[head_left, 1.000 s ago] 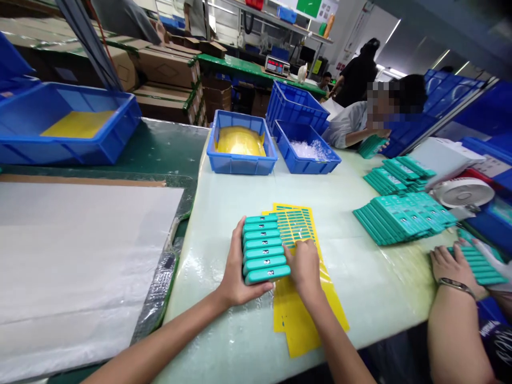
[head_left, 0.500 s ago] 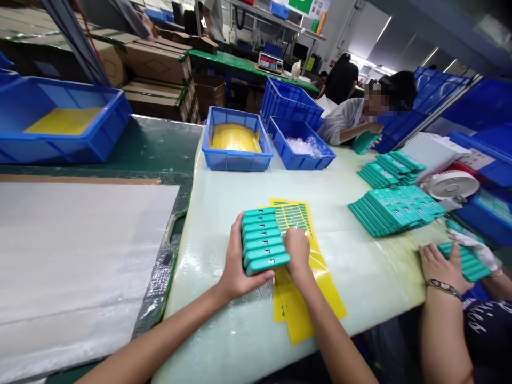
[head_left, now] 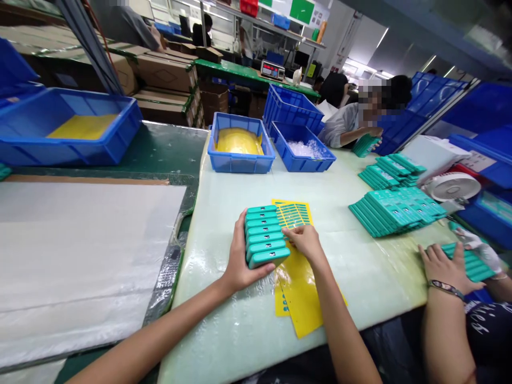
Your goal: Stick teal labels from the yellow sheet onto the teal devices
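Note:
My left hand (head_left: 240, 261) is wrapped round a row of several teal, flat, round-edged cases (head_left: 266, 237), each with a small dark-and-white mark on its narrow end. Just to their right, my right hand (head_left: 306, 242) has thumb and forefinger pinched together near the edge of the cases. Whatever lies between those fingertips is too small to make out. Beneath both hands, overlapping yellow sheets (head_left: 306, 309) lie on the table, their far part printed with rows of teal strips.
Blue bins (head_left: 240, 162) with yellow and clear contents stand at the back. Stacked teal cases (head_left: 396, 210) lie to the right, beside a white fan (head_left: 452, 185). A co-worker's hand (head_left: 448, 266) rests on more cases. A white board (head_left: 88, 266) lies left.
My right hand has turned from a closed fist over the sheets to a fingertip pinch beside the cases. The left hand still holds the cases, and the view has shifted slightly.

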Demonstrator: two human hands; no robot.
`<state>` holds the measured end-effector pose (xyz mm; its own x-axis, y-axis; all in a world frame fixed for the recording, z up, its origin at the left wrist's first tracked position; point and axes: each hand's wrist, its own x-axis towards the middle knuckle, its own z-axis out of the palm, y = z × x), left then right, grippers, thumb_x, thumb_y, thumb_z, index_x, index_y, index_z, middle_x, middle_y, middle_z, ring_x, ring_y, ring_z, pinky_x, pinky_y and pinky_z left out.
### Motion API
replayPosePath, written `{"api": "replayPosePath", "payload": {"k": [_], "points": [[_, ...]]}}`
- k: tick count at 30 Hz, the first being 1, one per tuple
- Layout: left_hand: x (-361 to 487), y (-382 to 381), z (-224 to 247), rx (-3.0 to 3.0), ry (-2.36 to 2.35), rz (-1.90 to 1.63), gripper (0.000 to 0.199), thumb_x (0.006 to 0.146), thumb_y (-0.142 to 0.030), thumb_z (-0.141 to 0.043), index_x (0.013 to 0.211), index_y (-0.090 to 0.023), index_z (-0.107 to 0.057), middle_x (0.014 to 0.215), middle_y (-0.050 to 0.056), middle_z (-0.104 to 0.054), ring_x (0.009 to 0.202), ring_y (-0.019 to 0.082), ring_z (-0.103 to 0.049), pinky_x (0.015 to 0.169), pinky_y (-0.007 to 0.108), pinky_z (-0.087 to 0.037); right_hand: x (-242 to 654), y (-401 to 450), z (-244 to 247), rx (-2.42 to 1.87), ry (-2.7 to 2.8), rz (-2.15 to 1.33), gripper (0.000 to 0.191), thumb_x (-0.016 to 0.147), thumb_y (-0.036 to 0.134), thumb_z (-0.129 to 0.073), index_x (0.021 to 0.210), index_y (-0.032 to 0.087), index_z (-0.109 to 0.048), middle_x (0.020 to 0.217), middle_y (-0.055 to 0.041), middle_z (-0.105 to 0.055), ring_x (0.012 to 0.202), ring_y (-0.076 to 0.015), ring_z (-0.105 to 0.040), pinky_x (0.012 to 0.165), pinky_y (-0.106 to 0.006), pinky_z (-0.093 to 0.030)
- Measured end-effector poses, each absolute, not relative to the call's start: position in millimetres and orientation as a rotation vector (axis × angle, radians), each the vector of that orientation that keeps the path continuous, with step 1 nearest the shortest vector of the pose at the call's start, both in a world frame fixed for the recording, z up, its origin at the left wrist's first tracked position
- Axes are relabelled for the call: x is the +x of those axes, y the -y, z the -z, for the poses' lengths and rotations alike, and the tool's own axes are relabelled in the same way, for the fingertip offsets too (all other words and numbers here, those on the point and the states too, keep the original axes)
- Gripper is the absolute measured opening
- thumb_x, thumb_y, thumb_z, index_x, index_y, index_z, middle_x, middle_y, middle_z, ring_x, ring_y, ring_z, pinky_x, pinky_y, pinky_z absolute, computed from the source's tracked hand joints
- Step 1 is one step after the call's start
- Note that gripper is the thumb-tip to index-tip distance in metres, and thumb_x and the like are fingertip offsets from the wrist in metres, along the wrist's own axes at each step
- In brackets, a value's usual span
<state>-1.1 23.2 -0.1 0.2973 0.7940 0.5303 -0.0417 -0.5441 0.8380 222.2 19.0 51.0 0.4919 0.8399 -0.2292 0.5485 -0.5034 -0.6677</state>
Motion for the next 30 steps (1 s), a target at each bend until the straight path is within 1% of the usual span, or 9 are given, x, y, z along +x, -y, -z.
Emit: {"api": "replayPosePath", "payload": {"k": [2, 5, 8, 10, 13, 17, 22, 27, 30], "points": [[-0.9, -22.2, 1.0, 1.788, -0.686, -1.343, 0.14, 0.085, -0.078, -0.091, 0.187, -0.024, -0.012, 0.186, 0.026, -0.026, 0.173, 0.054, -0.032, 0.143, 0.073, -0.027, 224.9, -19.7, -48.3, -2.128, 1.051, -0.819, 0.024, 0.075, 0.036, -0.087, 0.073, 0.018, -0.072, 0.073, -0.007, -0.076, 0.073, -0.0226, -0.073, 0.066, -0.028, -0.051], [-0.1, -19.6, 2.4, 1.787, -0.67, -1.362, 0.137, 0.089, -0.082, -0.086, 0.188, -0.026, -0.01, 0.185, 0.025, -0.027, 0.173, 0.053, -0.033, 0.143, 0.072, -0.028, 226.6, -12.0, -55.9, -1.964, 0.948, -0.961, 0.035, 0.062, 0.046, -0.088, 0.072, 0.02, -0.067, 0.071, -0.0074, -0.073, 0.068, -0.0224, -0.07, 0.066, -0.031, -0.055], [1.2, -16.8, 2.8, 1.782, -0.647, -1.376, 0.137, 0.09, -0.08, -0.088, 0.189, -0.028, -0.008, 0.185, 0.024, -0.027, 0.172, 0.053, -0.034, 0.142, 0.073, -0.029, 235.8, 1.6, -84.8, -1.788, 0.9, -1.087, 0.055, 0.054, 0.062, -0.092, 0.08, 0.018, -0.07, 0.079, -0.0094, -0.077, 0.075, -0.0237, -0.076, 0.075, -0.036, -0.065], [2.0, -15.3, 1.8, 1.785, -0.651, -1.369, 0.143, 0.086, -0.076, -0.093, 0.189, -0.028, -0.005, 0.186, 0.025, -0.026, 0.172, 0.054, -0.033, 0.143, 0.076, -0.026, 241.3, 5.7, -114.3, -1.676, 0.85, -1.043, 0.062, 0.052, 0.063, -0.1, 0.083, 0.018, -0.071, 0.082, -0.0064, -0.076, 0.078, -0.0196, -0.076, 0.081, -0.032, -0.067], [2.5, -14.0, -1.0, 1.776, -0.641, -1.373, 0.148, 0.083, -0.075, -0.096, 0.19, -0.032, -0.004, 0.185, 0.024, -0.029, 0.169, 0.055, -0.036, 0.141, 0.08, -0.025, 231.1, -3.5, -159.9, -1.466, 0.854, -1.071, 0.059, 0.057, 0.059, -0.108, 0.085, 0.016, -0.077, 0.088, -0.0064, -0.078, 0.078, -0.0159, -0.077, 0.076, -0.025, -0.066], [3.1, -13.4, -3.6, 1.783, -0.639, -1.393, 0.149, 0.081, -0.073, -0.099, 0.19, -0.035, -0.005, 0.185, 0.022, -0.029, 0.169, 0.055, -0.036, 0.139, 0.081, -0.031, 189.0, -33.2, -195.8, -1.546, 1.056, -1.184, 0.056, 0.054, 0.058, -0.102, 0.076, 0.013, -0.078, 0.074, -0.0069, -0.075, 0.057, -0.0125, -0.068, 0.056, -0.022, -0.059], [5.4, -13.2, -5.7, 1.804, -0.654, -1.378, 0.154, 0.078, -0.069, -0.103, 0.19, -0.034, -0.004, 0.185, 0.022, -0.027, 0.17, 0.056, -0.034, 0.139, 0.081, -0.03, 160.8, -47.0, -203.6, -1.718, 1.093, -0.976, 0.044, 0.055, 0.054, -0.087, 0.068, 0.013, -0.075, 0.061, -0.0043, -0.068, 0.045, -0.0116, -0.061, 0.044, -0.021, -0.051], [6.8, -12.5, -10.7, 1.784, -0.623, -1.423, 0.148, 0.081, -0.072, -0.099, 0.19, -0.037, -0.005, 0.183, 0.021, -0.032, 0.167, 0.055, -0.038, 0.137, 0.081, -0.034, 157.6, -36.3, -204.7, -1.767, 1.136, -0.934, 0.039, 0.062, 0.052, -0.084, 0.065, 0.014, -0.074, 0.058, -0.0045, -0.066, 0.043, -0.0114, -0.058, 0.041, -0.021, -0.049], [6.6, -12.1, -12.1, 1.772, -0.622, -1.43, 0.147, 0.081, -0.07, -0.1, 0.19, -0.037, -0.006, 0.181, 0.021, -0.035, 0.166, 0.055, -0.04, 0.136, 0.081, -0.036, 154.5, -33.8, -204.9, -1.765, 1.167, -0.951, 0.035, 0.066, 0.049, -0.084, 0.064, 0.016, -0.072, 0.057, -0.0037, -0.065, 0.044, -0.0115, -0.057, 0.041, -0.021, -0.049]]}}
